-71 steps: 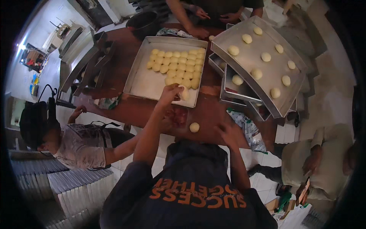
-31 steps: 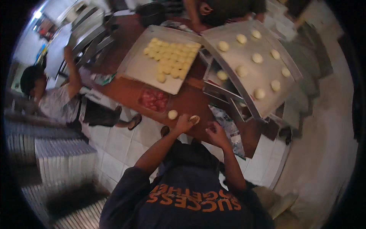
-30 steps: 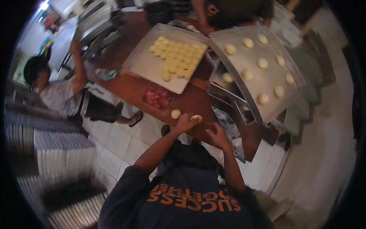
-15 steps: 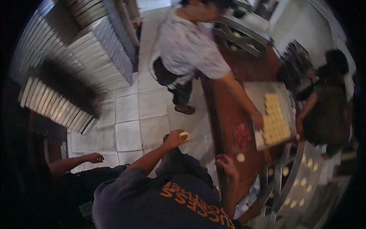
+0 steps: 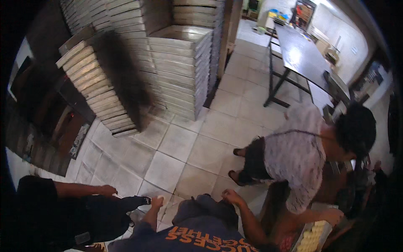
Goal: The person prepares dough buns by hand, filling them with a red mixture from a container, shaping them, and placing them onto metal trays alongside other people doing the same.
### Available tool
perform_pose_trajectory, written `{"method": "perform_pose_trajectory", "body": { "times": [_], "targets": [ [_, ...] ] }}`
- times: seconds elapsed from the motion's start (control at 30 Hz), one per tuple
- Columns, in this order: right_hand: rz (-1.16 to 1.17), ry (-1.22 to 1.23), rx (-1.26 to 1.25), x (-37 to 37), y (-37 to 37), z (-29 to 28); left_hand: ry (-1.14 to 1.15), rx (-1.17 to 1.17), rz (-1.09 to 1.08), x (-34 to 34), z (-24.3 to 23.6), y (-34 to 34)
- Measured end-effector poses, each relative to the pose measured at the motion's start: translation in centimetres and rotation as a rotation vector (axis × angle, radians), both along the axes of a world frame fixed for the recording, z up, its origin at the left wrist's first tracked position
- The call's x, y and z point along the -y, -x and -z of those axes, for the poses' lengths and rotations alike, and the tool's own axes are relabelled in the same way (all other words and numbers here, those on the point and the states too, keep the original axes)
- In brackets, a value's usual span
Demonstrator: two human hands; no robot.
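My left hand (image 5: pixel 157 201), low in the centre of the head view, is closed round a pale piece of dough (image 5: pixel 160 198). To its right, over the tiled floor, my right hand (image 5: pixel 231 195) has its fingers curled; what they hold, if anything, is too small to make out. At the lower right, a tray of dough balls (image 5: pixel 313 234) sits beside a red filling (image 5: pixel 286 243), both partly cut off at the picture's edge.
A person in a pale patterned shirt (image 5: pixel 294 151) bends over the right-hand worktable. Another in black (image 5: pixel 67 214) stands at lower left, a hand near mine. Tall stacks of metal trays (image 5: pixel 172 71) fill the upper left; a long metal table (image 5: pixel 300 50) stands behind.
The view has swung left from the worktable to the tray stacks and floor. My left hand has moved off the table with the dough. The person in the pale shirt has leaned over the table.
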State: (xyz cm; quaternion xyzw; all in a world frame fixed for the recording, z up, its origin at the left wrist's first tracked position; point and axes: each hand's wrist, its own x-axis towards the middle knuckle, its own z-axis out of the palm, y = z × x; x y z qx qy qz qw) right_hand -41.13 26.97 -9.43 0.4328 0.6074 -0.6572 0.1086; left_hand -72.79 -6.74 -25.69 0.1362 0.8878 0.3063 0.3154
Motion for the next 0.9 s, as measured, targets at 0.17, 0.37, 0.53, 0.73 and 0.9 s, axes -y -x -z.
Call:
{"method": "perform_pose_trajectory", "body": {
  "times": [0.17, 0.37, 0.53, 0.73, 0.9],
  "targets": [
    [0.174, 0.153, -0.28, -19.8, 17.4, -1.2, -0.095, 0.191, -0.179, 1.4, -2.0, -0.4],
    [0.495, 0.074, -0.638, -44.9, 43.6, -15.5, 0.011, 0.388, -0.689, -6.7, -9.8, 6.1],
    [0.447, -0.359, -0.445, -54.5, 60.4, -19.5, -0.064, 0.429, -0.861, -8.9, -9.4, 13.0],
    [-0.122, -0.598, -0.34, -69.1, 61.0, -11.6, -0.15, 0.483, -0.678, -12.2, -6.2, 17.0],
    [0.525, 0.208, -0.599, -60.7, 66.1, -27.7, -0.17, 0.46, -0.727, -11.2, -5.9, 17.7]
  ]
}}
